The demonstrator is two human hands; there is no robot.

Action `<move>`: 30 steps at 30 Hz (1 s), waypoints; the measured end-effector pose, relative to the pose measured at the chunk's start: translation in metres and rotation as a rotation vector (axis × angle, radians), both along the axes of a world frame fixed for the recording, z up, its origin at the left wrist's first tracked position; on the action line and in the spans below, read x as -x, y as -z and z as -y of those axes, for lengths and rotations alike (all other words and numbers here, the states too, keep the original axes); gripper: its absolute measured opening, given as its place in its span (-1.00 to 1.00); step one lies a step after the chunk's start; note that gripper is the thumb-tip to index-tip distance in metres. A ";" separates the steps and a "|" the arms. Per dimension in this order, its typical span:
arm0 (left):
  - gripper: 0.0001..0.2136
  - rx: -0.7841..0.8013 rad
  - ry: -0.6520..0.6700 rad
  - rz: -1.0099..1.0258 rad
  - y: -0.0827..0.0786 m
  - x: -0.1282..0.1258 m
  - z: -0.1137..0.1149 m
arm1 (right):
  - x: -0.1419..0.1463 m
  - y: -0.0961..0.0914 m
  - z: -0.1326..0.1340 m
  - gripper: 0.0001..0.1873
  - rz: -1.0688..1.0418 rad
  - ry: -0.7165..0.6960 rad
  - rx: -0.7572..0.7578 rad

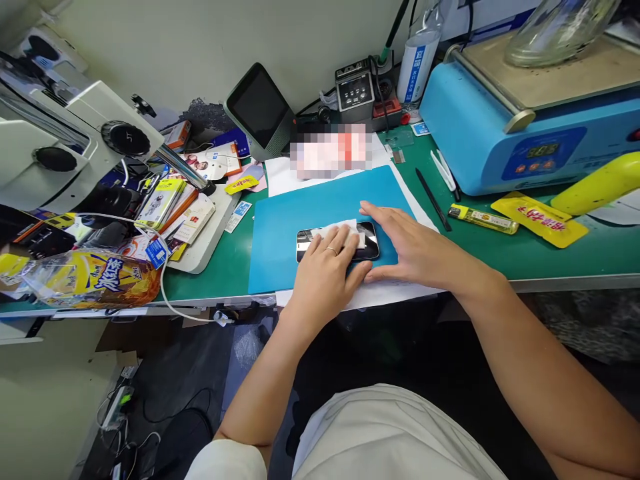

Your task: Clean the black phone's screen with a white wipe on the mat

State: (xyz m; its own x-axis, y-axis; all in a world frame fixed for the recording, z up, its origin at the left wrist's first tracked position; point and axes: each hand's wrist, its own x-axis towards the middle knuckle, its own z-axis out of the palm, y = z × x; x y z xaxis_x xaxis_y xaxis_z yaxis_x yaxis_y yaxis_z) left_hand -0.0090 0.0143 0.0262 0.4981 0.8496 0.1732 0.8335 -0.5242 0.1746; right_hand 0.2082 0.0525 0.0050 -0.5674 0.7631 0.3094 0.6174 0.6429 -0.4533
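Observation:
A black phone (370, 248) lies face up on a blue mat (280, 240) near the bench's front edge. My left hand (325, 273), a ring on one finger, lies flat on the phone and presses a white wipe (345, 230) against its screen. To the phone's right, my right hand (410, 243) rests on the mat with fingers stretched out, its fingers touching the phone's right end. Most of the screen is hidden under the wipe and my left hand.
A microscope (75, 140) and piled packets stand at the left, with a snack bag (90, 280) at the edge. A blue heating machine (525, 127) fills the back right. A small monitor (260, 110), a soldering station (355, 90), tweezers (433, 200) and yellow packets (540, 220) lie on the green bench.

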 end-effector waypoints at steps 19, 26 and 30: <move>-0.63 -0.054 0.045 0.025 0.003 0.004 -0.010 | 0.000 -0.002 0.001 0.19 0.021 -0.011 0.003; -0.63 -0.053 0.011 0.012 0.001 0.023 0.001 | 0.001 -0.002 0.002 0.22 0.020 -0.014 0.000; -0.62 -0.043 0.020 -0.011 0.003 0.015 -0.003 | 0.001 -0.002 0.002 0.19 0.021 -0.018 -0.003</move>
State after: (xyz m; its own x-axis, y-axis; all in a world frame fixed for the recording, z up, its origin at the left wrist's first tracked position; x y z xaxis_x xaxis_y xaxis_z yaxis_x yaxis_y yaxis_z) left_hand -0.0241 0.0170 0.0234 0.5169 0.8315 0.2037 0.8246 -0.5475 0.1426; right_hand 0.2069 0.0505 0.0067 -0.5873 0.7519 0.2995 0.6151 0.6552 -0.4387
